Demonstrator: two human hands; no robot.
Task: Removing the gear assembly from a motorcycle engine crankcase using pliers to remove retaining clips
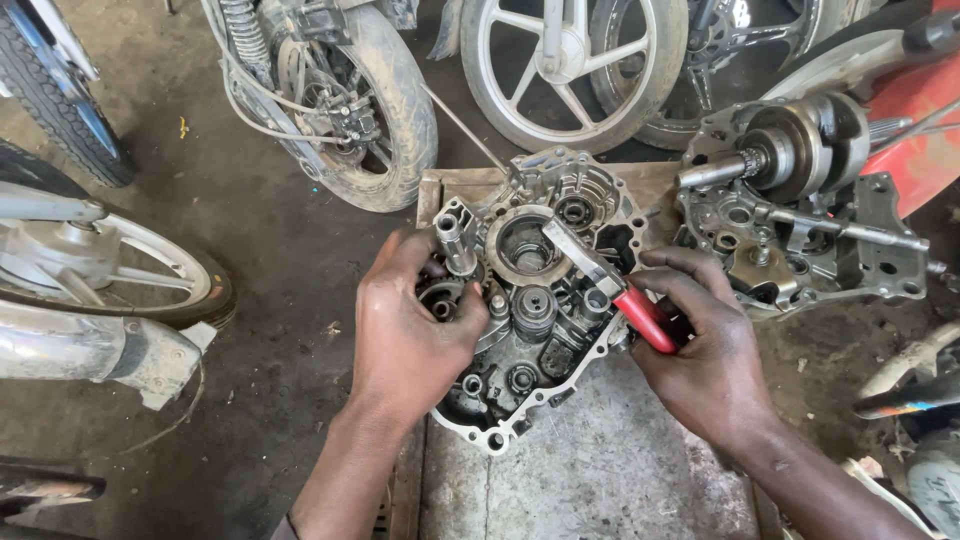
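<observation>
Crankcase half (530,310): grey aluminium engine casing, open face up, greasy; lies on a worn slab (600,470) low at frame centre, between both hands.
Inside casing: round bearing bore (523,243) near top, small gears and bosses below it, steel shaft (452,240) standing upright at the left edge.
Left hand (410,325): rests on the casing's left side, fingers curled around the base of the upright shaft, thumb beside it.
Right hand (705,350): fingers closed around the red handle of a pair of pliers (610,285); metal nose lies angled up-left across the casing toward the bore.
Second crankcase half (800,220): just right of the first, crankshaft and gears showing, stub pointing left.
Surroundings: dirty concrete floor (250,250); motorcycle wheel with tyre (360,100) upper left; bare spoked rim (570,60) top centre; red body panel (920,130) far right.
</observation>
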